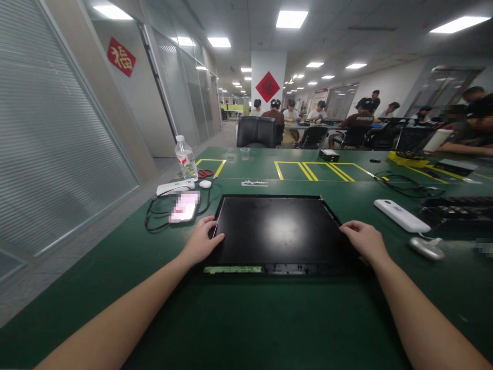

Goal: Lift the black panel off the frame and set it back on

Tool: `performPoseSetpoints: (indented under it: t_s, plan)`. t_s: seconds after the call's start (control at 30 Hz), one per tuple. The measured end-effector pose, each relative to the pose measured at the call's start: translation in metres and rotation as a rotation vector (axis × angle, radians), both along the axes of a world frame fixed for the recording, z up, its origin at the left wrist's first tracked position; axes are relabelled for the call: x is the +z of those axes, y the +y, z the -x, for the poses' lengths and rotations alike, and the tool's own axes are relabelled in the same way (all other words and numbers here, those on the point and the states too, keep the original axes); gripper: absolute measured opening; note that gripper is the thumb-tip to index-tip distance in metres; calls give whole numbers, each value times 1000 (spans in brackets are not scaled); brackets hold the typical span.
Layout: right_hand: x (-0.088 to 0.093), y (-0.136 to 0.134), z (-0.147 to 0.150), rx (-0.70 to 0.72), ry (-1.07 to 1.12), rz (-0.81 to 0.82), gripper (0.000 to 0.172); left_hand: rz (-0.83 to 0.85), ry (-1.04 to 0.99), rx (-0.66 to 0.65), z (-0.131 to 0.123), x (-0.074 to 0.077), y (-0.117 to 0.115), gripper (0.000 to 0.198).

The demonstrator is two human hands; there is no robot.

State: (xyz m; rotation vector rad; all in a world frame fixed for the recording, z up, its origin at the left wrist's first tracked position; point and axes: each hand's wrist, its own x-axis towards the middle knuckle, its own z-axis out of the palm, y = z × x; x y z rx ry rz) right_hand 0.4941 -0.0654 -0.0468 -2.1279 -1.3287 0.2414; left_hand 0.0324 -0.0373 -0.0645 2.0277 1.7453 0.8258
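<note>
A black display panel (246,231) lies flat in front of me, with a bright reflection on its screen. Along its near edge runs a strip with a green circuit board (233,269) on the left part. My left hand (201,239) grips the panel's left edge, thumb over the screen side and fingers round the rim. At the opposite edge, my right hand (364,237) holds the frame between thumb and bent fingers. The undersides of both grips are hidden.
On the green table (246,318), left, are a phone (185,206), black cable, water bottle (186,158) and red-handled scissors (205,173). To the right lie a white power bank (401,216), a silver mouse-shaped device (427,247) and dark equipment (458,213). Several people sit beyond.
</note>
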Motion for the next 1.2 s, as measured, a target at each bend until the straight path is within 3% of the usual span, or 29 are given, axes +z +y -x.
performPoseSetpoints:
  t_s: [0.2, 0.5, 0.8, 1.2]
  plan:
    - [1, -1, 2, -12, 3, -20, 23, -34, -29, -24, -1, -1, -2, 43]
    - [-2, 0, -2, 41, 26, -33, 22, 33, -96, -36, 11, 19, -5, 51]
    - [-6, 2, -8, -4, 37, -57, 25, -8, 320, 15, 21, 26, -5, 37]
    - [-20, 8, -14, 29, 8, -9, 28, 150, 521, 76, 10, 34, -12, 37]
